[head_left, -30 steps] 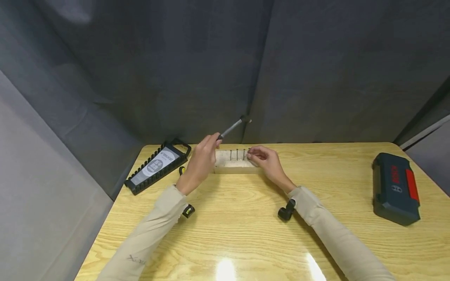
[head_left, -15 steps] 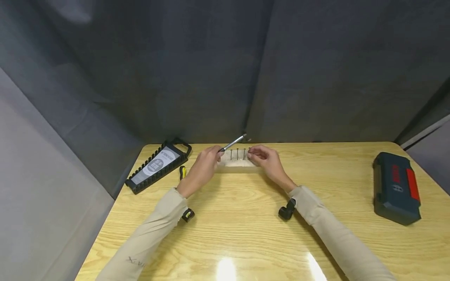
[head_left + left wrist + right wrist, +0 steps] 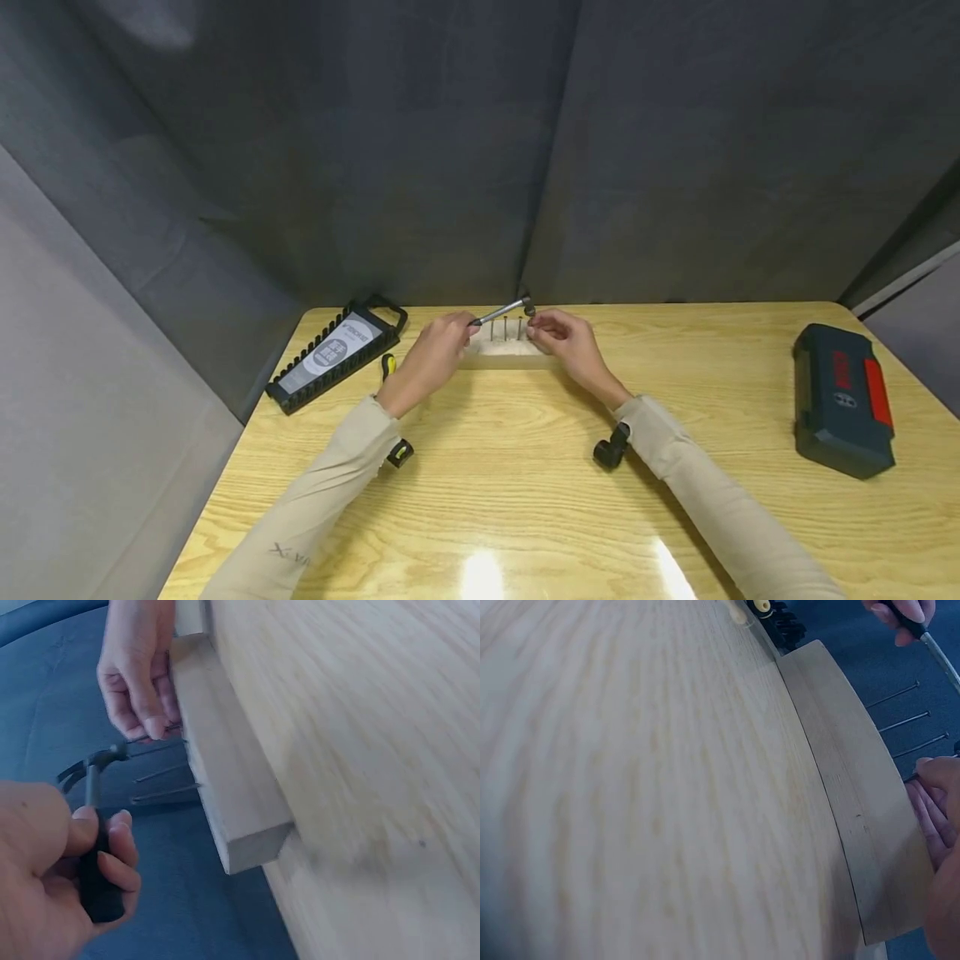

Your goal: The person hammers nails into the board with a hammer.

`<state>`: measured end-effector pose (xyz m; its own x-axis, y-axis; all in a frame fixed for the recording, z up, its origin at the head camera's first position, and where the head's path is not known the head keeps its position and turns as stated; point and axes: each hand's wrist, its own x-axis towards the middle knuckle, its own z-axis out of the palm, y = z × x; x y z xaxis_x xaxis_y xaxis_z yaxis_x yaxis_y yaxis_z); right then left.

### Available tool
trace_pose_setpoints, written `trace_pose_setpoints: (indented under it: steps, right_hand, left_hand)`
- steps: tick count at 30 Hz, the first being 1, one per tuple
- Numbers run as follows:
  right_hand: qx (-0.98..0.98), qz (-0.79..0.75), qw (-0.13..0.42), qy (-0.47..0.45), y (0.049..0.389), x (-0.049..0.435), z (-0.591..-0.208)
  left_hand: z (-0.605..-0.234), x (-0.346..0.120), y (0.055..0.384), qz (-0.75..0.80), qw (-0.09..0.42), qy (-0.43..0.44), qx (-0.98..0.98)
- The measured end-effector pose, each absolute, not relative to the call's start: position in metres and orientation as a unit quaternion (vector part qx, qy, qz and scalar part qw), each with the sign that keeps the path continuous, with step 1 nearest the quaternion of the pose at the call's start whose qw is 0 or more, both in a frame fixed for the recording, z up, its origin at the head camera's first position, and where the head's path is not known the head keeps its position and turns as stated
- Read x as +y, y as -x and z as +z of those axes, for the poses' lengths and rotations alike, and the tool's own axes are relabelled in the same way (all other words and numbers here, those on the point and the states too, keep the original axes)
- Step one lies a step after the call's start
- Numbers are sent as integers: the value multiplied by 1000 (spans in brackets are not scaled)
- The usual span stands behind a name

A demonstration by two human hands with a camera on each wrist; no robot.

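My left hand (image 3: 435, 354) grips the black handle of a small claw hammer (image 3: 498, 313). In the left wrist view the hammer's head (image 3: 109, 755) is right at the top of a nail (image 3: 136, 739), which my right hand (image 3: 567, 343) pinches between thumb and fingers. That nail stands at the top face of a pale wooden block (image 3: 504, 362), its point hidden by the fingertips. To its left, three more nails (image 3: 506, 328) stick up from the block in a row. My right hand's fingers rest close against the block's right part.
A black wrench rack (image 3: 330, 354) with a pale label lies left of the block. Beside my left wrist is a yellow and black handle (image 3: 388, 365). A dark blue case (image 3: 843, 400) with a red latch stands at the table's right. A dark curtain (image 3: 420, 167) hangs behind.
The hammer's head has come down from above the block to the top of the pinched nail, and my left hand has lowered slightly. My right hand keeps its place.
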<state>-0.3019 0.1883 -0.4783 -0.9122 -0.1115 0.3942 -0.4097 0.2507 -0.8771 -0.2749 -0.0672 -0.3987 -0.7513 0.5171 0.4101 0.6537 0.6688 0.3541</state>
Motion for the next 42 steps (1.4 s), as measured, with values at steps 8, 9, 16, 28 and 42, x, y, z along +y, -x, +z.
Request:
trace_pose_setpoints:
  steps: [8, 9, 16, 28, 42]
  right_hand:
    - [-775, 595, 122, -174, 301, 188, -480]
    - [-774, 596, 120, -176, 301, 187, -480]
    - [-778, 593, 116, -170, 302, 182, -478]
    - [-792, 580, 89, -170, 298, 182, -470]
    - [-794, 578, 83, -170, 280, 190, -449]
  left_hand:
    - [-395, -71, 273, -303, 226, 324, -867]
    - [-395, -71, 273, -312, 248, 326, -857]
    - [-414, -70, 268, -244, 200, 348, -883]
    - [-408, -92, 270, -733, -126, 115, -658]
    - [-408, -134, 287, -513, -186, 50, -837]
